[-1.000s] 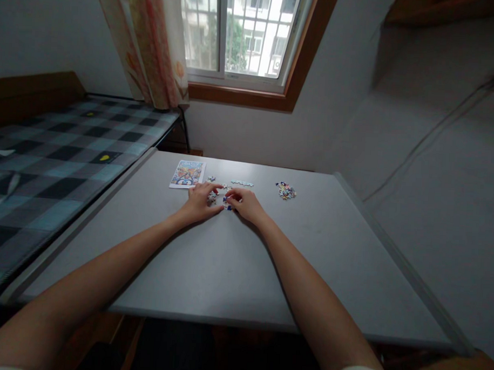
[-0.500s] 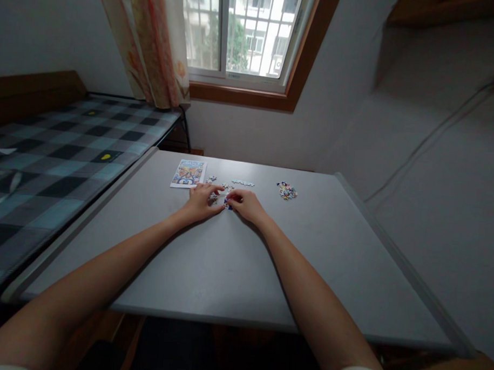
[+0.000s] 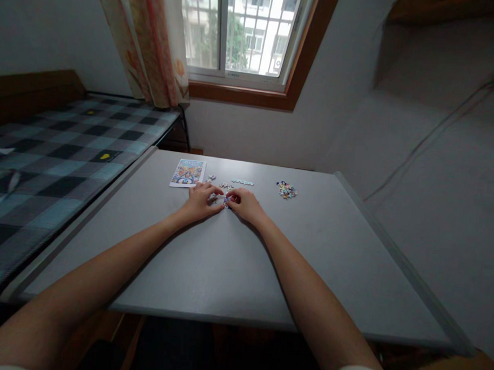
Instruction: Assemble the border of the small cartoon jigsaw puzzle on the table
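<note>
Close together on the table, both hands are at a small cluster of joined jigsaw puzzle pieces (image 3: 226,203), dark blue and white. My left hand (image 3: 201,201) has its thumb and fingers apart, with the thumb tip at the cluster's left edge. My right hand (image 3: 246,205) is closed in a pinch over the cluster; the puzzle piece at its fingertips is mostly hidden. Just beyond the hands lie a few loose puzzle pieces (image 3: 224,185) and a pale blue joined strip of pieces (image 3: 243,182). A printed picture sheet (image 3: 188,173) lies beyond my left hand.
A pile of loose puzzle pieces (image 3: 286,190) sits to the right on the white table (image 3: 211,270). On the left, a bed with a checkered cover (image 3: 70,152) stands against the table. A window (image 3: 240,33) and a curtain (image 3: 150,46) are behind.
My right hand's fingertips have shifted slightly on the cluster, and less of the dark blue shows. My left hand stays nearly in place.
</note>
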### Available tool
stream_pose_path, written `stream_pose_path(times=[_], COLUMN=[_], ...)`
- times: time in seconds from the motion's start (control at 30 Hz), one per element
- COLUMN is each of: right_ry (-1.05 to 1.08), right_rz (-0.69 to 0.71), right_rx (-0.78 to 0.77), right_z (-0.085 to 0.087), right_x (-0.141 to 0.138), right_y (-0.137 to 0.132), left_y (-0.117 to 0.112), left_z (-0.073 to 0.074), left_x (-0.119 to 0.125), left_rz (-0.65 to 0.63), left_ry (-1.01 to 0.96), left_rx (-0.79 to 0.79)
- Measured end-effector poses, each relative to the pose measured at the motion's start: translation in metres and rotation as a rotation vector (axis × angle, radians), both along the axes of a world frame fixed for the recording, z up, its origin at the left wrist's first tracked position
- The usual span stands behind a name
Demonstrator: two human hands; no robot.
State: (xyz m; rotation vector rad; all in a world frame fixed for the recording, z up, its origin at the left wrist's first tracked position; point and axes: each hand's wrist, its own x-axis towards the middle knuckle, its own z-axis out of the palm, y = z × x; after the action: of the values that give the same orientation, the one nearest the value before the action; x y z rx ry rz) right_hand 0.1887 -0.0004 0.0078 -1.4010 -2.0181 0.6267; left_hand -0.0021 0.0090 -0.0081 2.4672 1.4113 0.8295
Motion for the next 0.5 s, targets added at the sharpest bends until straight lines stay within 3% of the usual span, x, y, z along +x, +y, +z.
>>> stream_pose_path(times=[0.3,0.5], right_ry=[0.009,-0.016], right_rz=[-0.031,-0.037], right_rx=[0.020,0.015], right_z=[-0.0015,-0.0060], right_x=[0.0079,0.0089], right_y=[0.0055,0.0060], left_y=[-0.0049,-0.0083], left_z=[0.0034,0.0052], left_x=[-0.0014,-0.0008], left_rz=[-0.093,-0.170], left_ry=[0.007,0.074], left_rx=[0.087,0.065])
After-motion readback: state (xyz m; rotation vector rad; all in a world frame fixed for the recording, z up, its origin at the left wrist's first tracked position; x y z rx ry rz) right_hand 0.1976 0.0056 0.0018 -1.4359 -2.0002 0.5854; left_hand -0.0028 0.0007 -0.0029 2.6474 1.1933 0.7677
